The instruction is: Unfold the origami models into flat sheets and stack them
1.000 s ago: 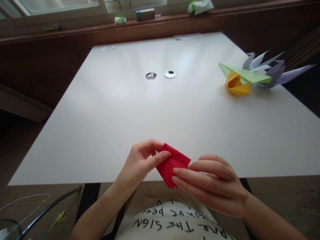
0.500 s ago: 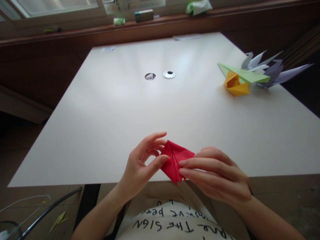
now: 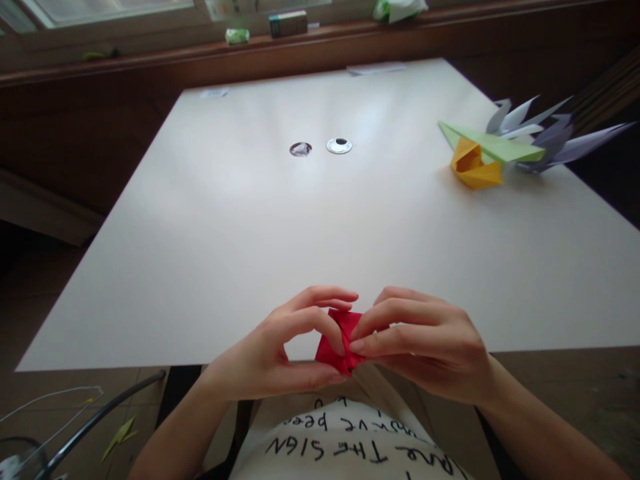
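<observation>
Home craft spot, white table (image 3: pixel 250 220) by windowsill (image 3: pixel 150 57), folded paper models (image 3: pixel 505 147)

Most of the red folded paper (image 3: pixel 336 343) sits hidden behind the fingertips of the left hand (image 3: pixel 273 353) and right hand (image 3: pixel 425 347). The windowsill boxes (image 3: pixel 287 23) are too small to read; the purple paper shapes (image 3: pixel 560 137) are partly lost in the dark at right.

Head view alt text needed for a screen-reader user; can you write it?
Both hands, left hand and right hand, pinch a small folded red paper at the near edge of a white table. Yellow, green and pale purple folded papers lie far right.
</observation>
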Demonstrator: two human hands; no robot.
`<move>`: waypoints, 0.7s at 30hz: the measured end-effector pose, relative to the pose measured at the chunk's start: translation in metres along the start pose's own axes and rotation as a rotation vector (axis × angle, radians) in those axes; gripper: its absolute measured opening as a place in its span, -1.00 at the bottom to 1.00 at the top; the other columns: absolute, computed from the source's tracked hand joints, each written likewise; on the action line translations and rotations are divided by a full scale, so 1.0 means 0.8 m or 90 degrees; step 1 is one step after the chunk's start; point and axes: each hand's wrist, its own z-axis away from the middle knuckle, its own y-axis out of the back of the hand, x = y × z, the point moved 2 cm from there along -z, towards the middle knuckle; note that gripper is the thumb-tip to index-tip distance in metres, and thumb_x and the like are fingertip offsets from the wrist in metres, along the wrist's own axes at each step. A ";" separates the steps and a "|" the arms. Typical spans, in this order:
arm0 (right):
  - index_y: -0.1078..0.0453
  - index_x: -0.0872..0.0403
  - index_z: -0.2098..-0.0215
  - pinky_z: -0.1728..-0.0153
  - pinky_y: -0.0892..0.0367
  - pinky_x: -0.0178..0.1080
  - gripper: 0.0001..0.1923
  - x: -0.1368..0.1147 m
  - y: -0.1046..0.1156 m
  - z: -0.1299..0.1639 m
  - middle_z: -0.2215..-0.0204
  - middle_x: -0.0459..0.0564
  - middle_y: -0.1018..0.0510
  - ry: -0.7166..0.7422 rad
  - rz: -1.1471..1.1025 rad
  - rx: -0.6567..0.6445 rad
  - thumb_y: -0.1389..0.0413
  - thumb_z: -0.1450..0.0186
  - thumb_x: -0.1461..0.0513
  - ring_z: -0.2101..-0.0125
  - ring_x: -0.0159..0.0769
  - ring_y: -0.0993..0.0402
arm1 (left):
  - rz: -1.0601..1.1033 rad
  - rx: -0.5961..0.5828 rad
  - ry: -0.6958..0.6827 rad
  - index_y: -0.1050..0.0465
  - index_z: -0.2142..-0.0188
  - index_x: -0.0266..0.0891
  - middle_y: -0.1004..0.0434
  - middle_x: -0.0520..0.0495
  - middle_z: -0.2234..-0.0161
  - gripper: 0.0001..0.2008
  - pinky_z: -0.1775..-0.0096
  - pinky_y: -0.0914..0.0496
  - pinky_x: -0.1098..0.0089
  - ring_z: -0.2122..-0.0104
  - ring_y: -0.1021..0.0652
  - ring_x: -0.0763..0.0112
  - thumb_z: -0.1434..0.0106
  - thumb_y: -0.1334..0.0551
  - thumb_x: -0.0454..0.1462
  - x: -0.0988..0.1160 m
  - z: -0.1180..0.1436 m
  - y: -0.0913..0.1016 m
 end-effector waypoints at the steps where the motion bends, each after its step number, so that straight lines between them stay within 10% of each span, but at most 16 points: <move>1: -0.45 0.10 0.28 0.42 -0.32 -0.30 -0.89 0.000 -0.001 0.000 0.39 0.00 -0.55 -0.002 0.001 0.002 -0.10 -0.24 0.34 0.43 -0.40 -0.37 | 0.002 0.004 -0.003 -0.36 0.30 -0.20 -0.20 -0.10 -0.10 -0.81 -0.08 -0.28 0.16 -0.05 -0.36 0.21 -0.08 -0.28 -0.41 0.000 0.000 -0.002; 21: -0.47 0.14 0.31 0.46 -0.35 -0.25 -0.85 -0.007 -0.007 0.006 0.40 0.03 -0.54 0.009 0.052 0.096 -0.15 -0.15 0.42 0.44 -0.35 -0.38 | -0.046 0.102 -0.091 -0.30 0.37 -0.22 -0.23 -0.14 -0.03 -0.81 0.08 -0.41 0.24 0.11 -0.44 0.31 -0.06 -0.25 -0.47 0.006 0.000 -0.018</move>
